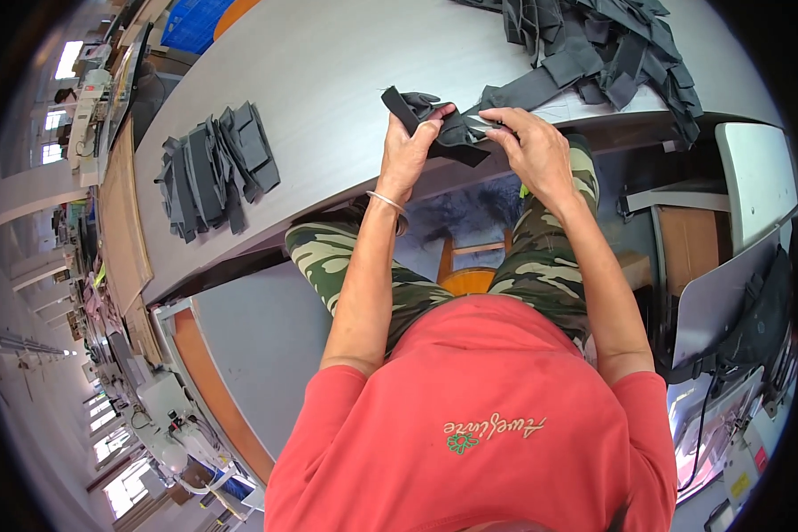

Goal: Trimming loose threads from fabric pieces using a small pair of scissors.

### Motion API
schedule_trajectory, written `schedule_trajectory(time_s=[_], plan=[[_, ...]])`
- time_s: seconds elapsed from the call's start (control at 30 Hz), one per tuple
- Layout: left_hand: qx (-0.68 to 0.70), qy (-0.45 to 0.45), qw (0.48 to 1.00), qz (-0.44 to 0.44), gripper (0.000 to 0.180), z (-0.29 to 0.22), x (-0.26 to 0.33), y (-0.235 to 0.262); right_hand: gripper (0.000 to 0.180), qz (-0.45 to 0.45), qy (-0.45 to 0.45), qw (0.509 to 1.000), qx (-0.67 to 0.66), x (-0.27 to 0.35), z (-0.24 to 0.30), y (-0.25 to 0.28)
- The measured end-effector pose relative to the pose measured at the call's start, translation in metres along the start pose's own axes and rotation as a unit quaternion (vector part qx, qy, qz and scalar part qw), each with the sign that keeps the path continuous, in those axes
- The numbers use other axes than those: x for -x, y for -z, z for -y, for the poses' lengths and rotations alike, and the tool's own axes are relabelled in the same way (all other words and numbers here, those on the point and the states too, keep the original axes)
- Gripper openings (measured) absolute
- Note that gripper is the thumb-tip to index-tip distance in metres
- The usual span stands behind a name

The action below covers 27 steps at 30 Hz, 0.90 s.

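Over the table's front edge, my left hand (406, 152) is closed round a folded dark grey fabric strip (457, 133), gripping it between thumb and fingers. To the right, my right hand (539, 152) is closed on what looks like small silvery thread snips (479, 125), their tips against the fabric; most of the tool is hidden by the fingers. A large tangled pile of similar grey fabric strips (594, 58) lies at the far right, one end trailing close to my right fingers. On the left lies a smaller, neater stack of grey strips (217, 168).
The pale tabletop (328, 71) curves across in front of me. A blue crate (197, 25) stands beyond its far left edge. At my right are a white panel (754, 182) and a cardboard box (687, 244). A grey board (262, 319) is below the table at left.
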State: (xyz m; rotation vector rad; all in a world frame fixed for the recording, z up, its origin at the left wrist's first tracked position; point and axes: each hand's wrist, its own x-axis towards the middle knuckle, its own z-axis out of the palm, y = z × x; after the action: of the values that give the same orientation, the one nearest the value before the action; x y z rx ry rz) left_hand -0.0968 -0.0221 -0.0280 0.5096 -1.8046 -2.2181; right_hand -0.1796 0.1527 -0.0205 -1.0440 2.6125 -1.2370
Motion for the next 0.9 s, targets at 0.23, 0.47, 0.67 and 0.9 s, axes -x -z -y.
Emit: schedule_trajectory(time_s=[0.23,0.47,0.67,0.9], plan=[[-0.026,0.007,0.999,-0.018,0.037,0.0,0.001,-0.006,0.018,-0.057,0.133,0.98,0.14,-0.005,-0.007,-0.019],[-0.017,0.0,0.999,-0.033,0.037,0.006,0.003,-0.005,0.016,-0.068,0.159,0.966,0.191,-0.007,-0.006,-0.023],[-0.03,-0.007,0.999,-0.026,0.038,0.007,0.003,-0.004,0.014,-0.074,0.161,0.96,0.216,-0.005,-0.005,-0.024],[-0.02,-0.001,1.0,-0.022,0.037,0.006,0.005,-0.005,0.014,-0.052,-0.006,0.998,0.04,-0.002,-0.007,-0.023]])
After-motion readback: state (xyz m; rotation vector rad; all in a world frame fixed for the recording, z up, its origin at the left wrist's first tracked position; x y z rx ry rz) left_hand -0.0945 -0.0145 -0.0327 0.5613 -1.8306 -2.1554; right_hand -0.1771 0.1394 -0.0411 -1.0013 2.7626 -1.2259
